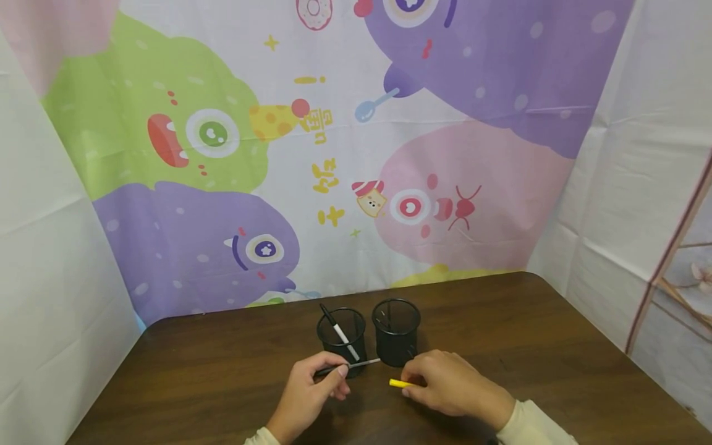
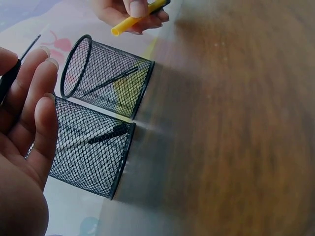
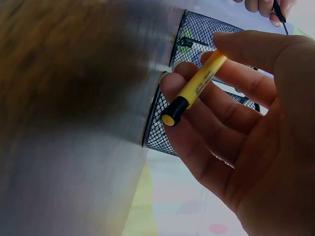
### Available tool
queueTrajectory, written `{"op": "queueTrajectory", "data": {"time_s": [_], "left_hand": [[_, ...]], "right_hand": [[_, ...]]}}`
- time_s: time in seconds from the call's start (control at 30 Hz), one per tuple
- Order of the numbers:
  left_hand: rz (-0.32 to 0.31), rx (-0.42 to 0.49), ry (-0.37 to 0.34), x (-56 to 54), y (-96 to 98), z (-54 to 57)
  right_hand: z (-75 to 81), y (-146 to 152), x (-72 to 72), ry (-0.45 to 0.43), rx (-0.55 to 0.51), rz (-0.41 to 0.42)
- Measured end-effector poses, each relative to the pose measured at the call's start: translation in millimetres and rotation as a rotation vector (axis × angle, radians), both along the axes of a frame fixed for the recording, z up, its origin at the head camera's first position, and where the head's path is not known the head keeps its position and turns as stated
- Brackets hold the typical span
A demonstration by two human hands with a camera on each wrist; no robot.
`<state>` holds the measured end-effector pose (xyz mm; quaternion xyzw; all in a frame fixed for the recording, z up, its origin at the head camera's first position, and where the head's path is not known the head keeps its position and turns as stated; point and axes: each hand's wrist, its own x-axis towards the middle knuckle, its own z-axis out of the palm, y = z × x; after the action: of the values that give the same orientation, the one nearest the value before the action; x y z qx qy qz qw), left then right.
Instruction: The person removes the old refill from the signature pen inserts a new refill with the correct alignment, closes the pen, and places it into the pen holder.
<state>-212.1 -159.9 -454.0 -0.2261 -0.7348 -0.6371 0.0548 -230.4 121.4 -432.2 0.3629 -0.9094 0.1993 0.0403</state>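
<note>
Two things pinched in curled grips: a black-handled tool (image 2: 9, 79) in the left hand (image 1: 308, 388), partly covered; a yellow tube (image 3: 199, 83) in the right hand (image 1: 447, 384), with blurred print (image 3: 204, 82).

The table (image 1: 222, 364) (brown, wood-grained) bears two black mesh cups (image 1: 396, 348).

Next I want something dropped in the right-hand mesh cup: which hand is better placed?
Probably the right hand: it sits just in front of the right-hand mesh cup, holding the yellow stick; the left hand is nearer the other cup.
</note>
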Motion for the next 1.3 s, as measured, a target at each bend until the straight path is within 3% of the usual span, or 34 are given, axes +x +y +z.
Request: {"op": "queueTrajectory", "data": {"time_s": [1.3], "left_hand": [[-0.004, -0.007, -0.012, 0.8, 0.5, 0.7]], "right_hand": [[-3.2, 3.5, -1.6, -0.052, 0.066, 0.005]]}}
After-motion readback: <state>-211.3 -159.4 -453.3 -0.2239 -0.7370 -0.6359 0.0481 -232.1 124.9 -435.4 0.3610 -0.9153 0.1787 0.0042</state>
